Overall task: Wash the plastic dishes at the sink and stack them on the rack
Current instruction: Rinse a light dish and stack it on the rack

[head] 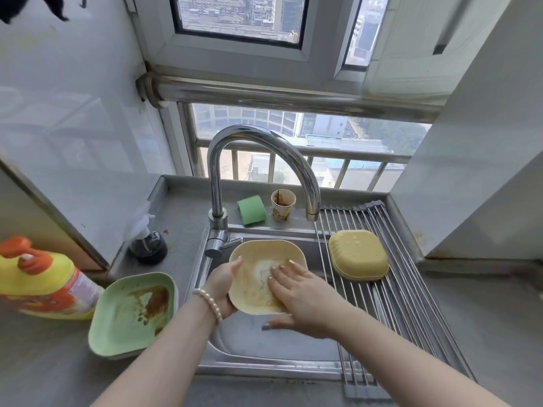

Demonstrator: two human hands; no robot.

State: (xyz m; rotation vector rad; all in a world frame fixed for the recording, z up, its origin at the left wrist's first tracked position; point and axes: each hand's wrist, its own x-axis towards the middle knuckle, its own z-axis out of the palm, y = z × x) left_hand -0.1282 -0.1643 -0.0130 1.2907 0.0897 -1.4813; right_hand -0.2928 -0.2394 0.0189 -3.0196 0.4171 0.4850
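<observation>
A yellow plastic dish (258,259) smeared with brown residue is held tilted over the steel sink (252,342). My left hand (223,286) grips its left rim from below. My right hand (296,298) lies flat inside the dish, its straight fingers pressing on the dish's inner surface. A second yellow dish (358,254) rests upside down, wet, on the roll-up wire rack (411,304) across the sink's right side. A green dish (132,315) with brown sauce stains sits on the counter left of the sink.
The curved chrome faucet (264,160) arches over the sink, no water visible. Behind it stand a green sponge (251,210) and a stained paper cup (283,204). A yellow and orange detergent bottle (44,280) and a dark pump bottle (148,245) stand at left.
</observation>
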